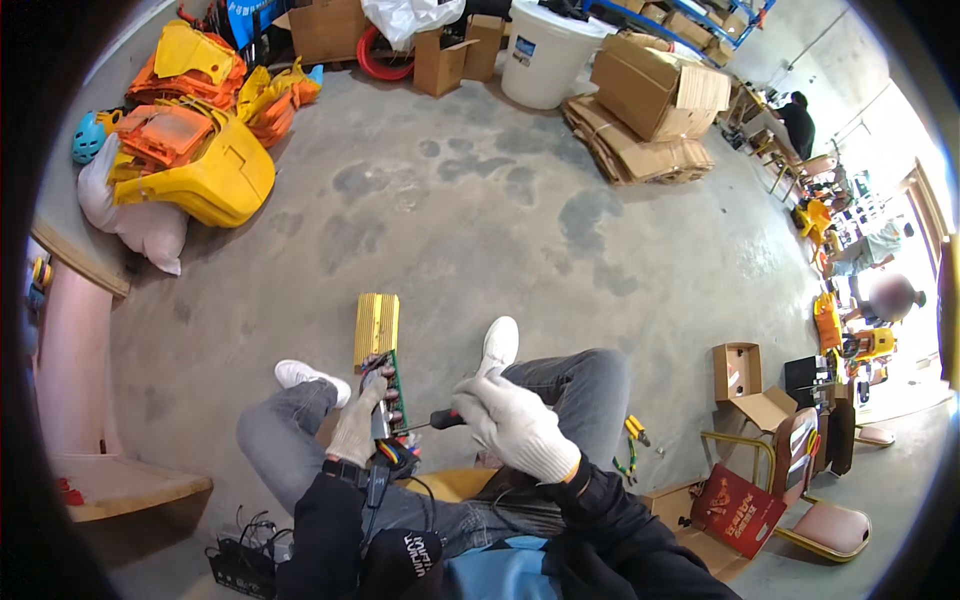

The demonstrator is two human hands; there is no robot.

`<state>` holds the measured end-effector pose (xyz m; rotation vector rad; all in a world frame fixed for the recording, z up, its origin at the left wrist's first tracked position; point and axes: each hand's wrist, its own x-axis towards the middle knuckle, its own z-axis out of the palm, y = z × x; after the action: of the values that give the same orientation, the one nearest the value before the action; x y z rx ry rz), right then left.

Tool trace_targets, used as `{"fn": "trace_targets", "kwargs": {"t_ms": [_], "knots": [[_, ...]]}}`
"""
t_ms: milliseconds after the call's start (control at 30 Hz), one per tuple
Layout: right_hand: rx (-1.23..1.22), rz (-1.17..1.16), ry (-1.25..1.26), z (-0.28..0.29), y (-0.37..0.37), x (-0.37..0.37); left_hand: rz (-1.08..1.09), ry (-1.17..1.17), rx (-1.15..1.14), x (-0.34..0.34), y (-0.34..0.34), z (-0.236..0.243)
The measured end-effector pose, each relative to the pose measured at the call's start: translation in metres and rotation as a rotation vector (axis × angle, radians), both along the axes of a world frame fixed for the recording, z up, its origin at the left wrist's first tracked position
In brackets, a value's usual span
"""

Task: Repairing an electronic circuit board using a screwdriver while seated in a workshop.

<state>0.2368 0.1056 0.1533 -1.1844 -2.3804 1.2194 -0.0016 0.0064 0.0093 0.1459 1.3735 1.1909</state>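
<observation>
My left hand (355, 425), in a white knit glove, grips a green circuit board (397, 385) with components and a metal strip along it. A gold ribbed metal housing (376, 328) extends from the board's far end, and coloured wires (398, 455) show at its near end. My gloved right hand (508, 425) is closed on a screwdriver (447, 418) with a dark handle, its shaft pointing left to the board's lower part. Whether the tip touches a screw is too small to tell. My legs are bent on either side of the work.
Pliers and a wire stripper (634, 440) lie right of my leg, near an open box (735, 370) and chairs (820, 528). Yellow plastic shells (220, 175) sit upper left, flattened cardboard (630, 150) upper right. Several people (797, 128) are along the right. A black device (245, 568) lies lower left.
</observation>
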Motion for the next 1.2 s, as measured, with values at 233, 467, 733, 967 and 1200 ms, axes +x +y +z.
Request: {"fn": "trace_targets", "kwargs": {"t_ms": [233, 467, 733, 967, 1200], "knots": [[0.117, 0.049, 0.144, -0.004, 0.008, 0.002, -0.006, 0.034, 0.012, 0.000, 0.008, -0.004], [-0.064, -0.059, -0.096, 0.011, 0.002, -0.003, 0.002, 0.021, -0.010, 0.001, 0.006, -0.001], [0.080, -0.036, 0.071, 0.002, -0.010, -0.002, 0.053, -0.088, 0.035, 0.000, -0.007, 0.019], [-0.156, -0.128, 0.051, 0.016, 0.005, -0.004, -0.040, -0.154, 0.021, 0.003, 0.011, 0.016], [0.021, 0.006, 0.109, 0.005, 0.001, -0.003, -0.029, -0.045, 0.102, -0.006, 0.002, -0.002]]}}
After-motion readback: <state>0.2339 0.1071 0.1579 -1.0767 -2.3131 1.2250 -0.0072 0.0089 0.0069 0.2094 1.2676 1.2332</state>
